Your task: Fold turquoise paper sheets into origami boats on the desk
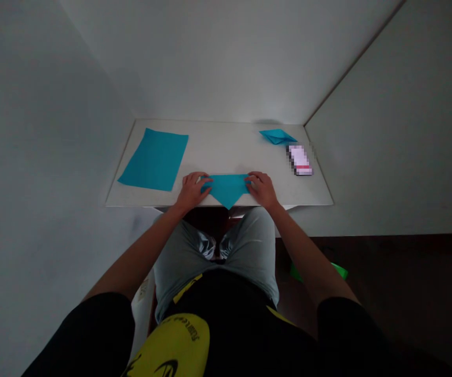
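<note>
A blue paper folded into a downward-pointing triangle (pixel 228 189) lies at the front edge of the small white table (pixel 226 149). My left hand (pixel 192 189) presses on its left corner, with the fingers curled onto the paper. My right hand (pixel 262 188) presses on its right corner in the same way. The triangle's tip reaches the table's front edge.
A flat blue sheet (pixel 154 158) lies at the table's left. A small folded blue paper piece (pixel 276 136) sits at the back right, with a blurred-out phone-like object (pixel 299 159) in front of it. White walls close in on three sides. Something green (pixel 339 270) lies on the dark floor.
</note>
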`<state>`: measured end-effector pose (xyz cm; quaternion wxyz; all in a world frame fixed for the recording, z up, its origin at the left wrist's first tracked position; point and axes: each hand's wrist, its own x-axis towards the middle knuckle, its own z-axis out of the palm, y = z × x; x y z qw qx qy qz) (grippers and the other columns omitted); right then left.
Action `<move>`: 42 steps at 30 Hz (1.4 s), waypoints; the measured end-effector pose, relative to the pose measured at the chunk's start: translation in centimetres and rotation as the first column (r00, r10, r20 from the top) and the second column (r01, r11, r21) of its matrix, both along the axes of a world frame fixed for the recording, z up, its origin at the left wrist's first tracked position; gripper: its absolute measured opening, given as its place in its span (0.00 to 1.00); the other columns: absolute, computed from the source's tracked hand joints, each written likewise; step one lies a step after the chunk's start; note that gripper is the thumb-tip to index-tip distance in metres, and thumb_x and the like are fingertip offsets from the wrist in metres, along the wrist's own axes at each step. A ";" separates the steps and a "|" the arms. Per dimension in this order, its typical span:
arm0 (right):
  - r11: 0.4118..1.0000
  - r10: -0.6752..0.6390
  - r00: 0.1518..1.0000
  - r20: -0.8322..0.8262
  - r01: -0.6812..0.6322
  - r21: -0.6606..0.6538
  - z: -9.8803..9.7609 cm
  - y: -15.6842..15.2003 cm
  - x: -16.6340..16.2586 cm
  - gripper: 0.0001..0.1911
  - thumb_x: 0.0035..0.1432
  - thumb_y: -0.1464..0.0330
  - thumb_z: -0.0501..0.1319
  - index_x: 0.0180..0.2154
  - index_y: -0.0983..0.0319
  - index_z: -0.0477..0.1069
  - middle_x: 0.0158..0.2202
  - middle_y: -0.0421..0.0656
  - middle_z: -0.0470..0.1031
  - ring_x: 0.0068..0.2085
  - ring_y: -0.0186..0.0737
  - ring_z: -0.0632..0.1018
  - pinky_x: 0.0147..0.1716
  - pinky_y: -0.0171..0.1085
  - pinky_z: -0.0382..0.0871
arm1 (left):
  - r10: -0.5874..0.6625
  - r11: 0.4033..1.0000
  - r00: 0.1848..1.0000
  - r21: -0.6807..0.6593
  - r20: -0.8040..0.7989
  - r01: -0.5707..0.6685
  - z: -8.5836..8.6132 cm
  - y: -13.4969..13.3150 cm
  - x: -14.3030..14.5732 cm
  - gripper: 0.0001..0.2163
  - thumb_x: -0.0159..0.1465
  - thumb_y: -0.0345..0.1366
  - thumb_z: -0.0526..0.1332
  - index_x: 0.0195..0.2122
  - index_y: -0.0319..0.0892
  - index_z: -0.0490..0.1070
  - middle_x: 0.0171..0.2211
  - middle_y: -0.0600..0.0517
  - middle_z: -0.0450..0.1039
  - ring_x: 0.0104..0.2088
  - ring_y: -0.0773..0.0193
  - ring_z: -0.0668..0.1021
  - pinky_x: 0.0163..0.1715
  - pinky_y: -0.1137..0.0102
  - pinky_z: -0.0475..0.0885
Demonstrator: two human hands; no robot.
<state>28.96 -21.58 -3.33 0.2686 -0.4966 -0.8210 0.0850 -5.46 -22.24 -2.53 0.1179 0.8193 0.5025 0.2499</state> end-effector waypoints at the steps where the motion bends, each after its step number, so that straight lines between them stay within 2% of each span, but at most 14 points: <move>1: 0.998 0.052 0.998 0.021 -0.052 -0.028 0.1 -0.2 0.0 0.14 0.76 0.65 0.59 0.54 0.54 0.82 0.60 0.48 0.83 0.60 0.53 0.80 0.60 0.53 0.71 | -0.054 0.998 0.999 -0.012 -0.004 0.054 -0.1 -0.1 -0.1 0.12 0.75 0.39 0.62 0.56 0.48 0.82 0.60 0.43 0.81 0.63 0.48 0.79 0.66 0.48 0.69; 3: 0.987 0.141 0.989 0.035 -0.138 -0.083 0.3 -0.6 0.2 0.15 0.76 0.68 0.58 0.53 0.54 0.83 0.59 0.45 0.85 0.61 0.51 0.81 0.60 0.52 0.70 | -0.151 0.988 0.988 -0.029 0.012 0.152 -0.4 -0.4 -0.5 0.13 0.77 0.37 0.59 0.53 0.48 0.83 0.56 0.45 0.84 0.61 0.52 0.82 0.65 0.50 0.72; 5: 0.977 0.183 0.983 0.029 -0.179 -0.115 0.6 -1.2 0.5 0.17 0.76 0.68 0.57 0.57 0.53 0.82 0.60 0.44 0.85 0.64 0.49 0.81 0.61 0.52 0.70 | -0.218 0.976 0.976 -0.023 0.031 0.218 -0.6 -1.0 -1.2 0.15 0.77 0.37 0.57 0.57 0.47 0.82 0.58 0.45 0.84 0.63 0.54 0.82 0.68 0.50 0.72; 9: 0.957 0.217 0.975 0.053 -0.202 -0.209 1.1 -3.0 1.2 0.21 0.74 0.58 0.64 0.64 0.51 0.79 0.66 0.44 0.80 0.69 0.54 0.78 0.65 0.54 0.67 | -0.288 0.957 0.957 -0.042 0.014 0.289 -0.7 -3.1 -2.6 0.19 0.75 0.43 0.62 0.64 0.47 0.79 0.66 0.44 0.79 0.68 0.54 0.79 0.76 0.49 0.64; 12: 0.937 0.246 0.967 0.068 -0.220 -0.271 1.3 -4.4 1.7 0.27 0.68 0.54 0.71 0.66 0.49 0.78 0.69 0.45 0.77 0.71 0.59 0.76 0.66 0.57 0.66 | -0.323 0.941 0.946 -0.115 -0.010 0.320 -0.7 -4.5 -3.3 0.20 0.74 0.45 0.65 0.65 0.49 0.78 0.67 0.44 0.78 0.70 0.53 0.77 0.76 0.49 0.62; 16: 0.934 0.255 0.966 0.038 -0.236 -0.268 1.1 -5.4 2.1 0.22 0.73 0.60 0.66 0.65 0.47 0.78 0.68 0.43 0.78 0.70 0.55 0.78 0.64 0.56 0.68 | -0.327 0.935 0.945 -0.150 -0.014 0.321 -0.7 -4.7 -3.8 0.17 0.77 0.37 0.58 0.63 0.52 0.80 0.66 0.47 0.79 0.68 0.57 0.79 0.74 0.50 0.66; 19: 0.936 0.239 0.971 0.007 -0.228 -0.269 1.1 -5.2 2.2 0.18 0.76 0.61 0.62 0.61 0.48 0.81 0.65 0.42 0.81 0.67 0.52 0.80 0.63 0.54 0.70 | -0.348 0.922 0.937 -0.182 -0.011 0.341 -0.1 -3.9 -4.0 0.18 0.78 0.36 0.55 0.61 0.53 0.81 0.64 0.49 0.81 0.67 0.58 0.80 0.71 0.53 0.68; 23: 0.929 0.228 0.974 -0.014 -0.222 -0.296 1.4 -4.2 1.8 0.17 0.78 0.56 0.59 0.55 0.49 0.85 0.60 0.41 0.86 0.62 0.50 0.83 0.62 0.52 0.72 | -0.328 0.916 0.945 -0.244 -0.001 0.318 0.9 -2.7 -3.4 0.15 0.78 0.41 0.57 0.56 0.51 0.84 0.59 0.48 0.84 0.62 0.55 0.82 0.66 0.55 0.71; 26: 0.940 0.220 0.975 -0.023 -0.218 -0.263 1.5 -3.3 1.3 0.17 0.76 0.53 0.62 0.51 0.53 0.86 0.54 0.46 0.86 0.56 0.51 0.83 0.59 0.50 0.74 | -0.305 0.917 0.952 -0.267 0.010 0.296 1.4 -1.6 -2.5 0.12 0.75 0.42 0.63 0.53 0.48 0.84 0.55 0.46 0.85 0.58 0.53 0.82 0.64 0.57 0.73; 28: 0.955 0.195 0.981 -0.003 -0.190 -0.229 1.3 -2.6 1.1 0.20 0.73 0.51 0.65 0.55 0.56 0.84 0.54 0.51 0.83 0.55 0.54 0.81 0.59 0.50 0.75 | -0.255 0.934 0.967 -0.259 0.001 0.247 1.4 -0.9 -2.0 0.15 0.71 0.42 0.68 0.56 0.46 0.82 0.57 0.43 0.81 0.60 0.50 0.79 0.65 0.56 0.72; 31: 0.973 0.123 0.989 0.080 -0.105 -0.204 0.8 -0.8 1.1 0.32 0.68 0.49 0.69 0.66 0.59 0.77 0.60 0.56 0.77 0.58 0.60 0.77 0.61 0.55 0.73 | -0.146 0.961 0.988 -0.245 -0.044 0.131 1.2 0.4 -1.5 0.27 0.63 0.43 0.76 0.62 0.43 0.77 0.61 0.40 0.75 0.63 0.46 0.75 0.67 0.53 0.70; 33: 0.974 0.096 0.986 0.138 -0.064 -0.217 0.6 0.7 1.3 0.35 0.66 0.50 0.71 0.68 0.59 0.75 0.62 0.57 0.74 0.59 0.62 0.75 0.63 0.57 0.72 | -0.096 0.965 0.991 -0.253 -0.090 0.070 1.1 1.5 -1.2 0.28 0.61 0.44 0.78 0.60 0.42 0.77 0.61 0.39 0.74 0.62 0.45 0.74 0.67 0.52 0.69; 38: 0.961 0.115 0.974 0.197 -0.059 -0.270 0.9 4.9 1.2 0.27 0.63 0.56 0.75 0.59 0.59 0.80 0.60 0.56 0.75 0.58 0.61 0.75 0.60 0.55 0.72 | -0.046 0.955 0.989 -0.295 -0.138 0.003 1.6 4.2 -0.4 0.19 0.58 0.44 0.78 0.47 0.43 0.78 0.54 0.41 0.76 0.57 0.45 0.76 0.61 0.54 0.71; 42: 0.951 0.186 0.963 0.197 -0.125 -0.284 2.2 6.3 0.9 0.19 0.59 0.59 0.77 0.47 0.59 0.80 0.56 0.53 0.78 0.54 0.56 0.77 0.55 0.49 0.71 | -0.047 0.922 0.996 -0.386 -0.080 0.012 2.3 4.7 0.0 0.18 0.59 0.41 0.77 0.48 0.44 0.76 0.48 0.45 0.80 0.48 0.51 0.79 0.51 0.59 0.74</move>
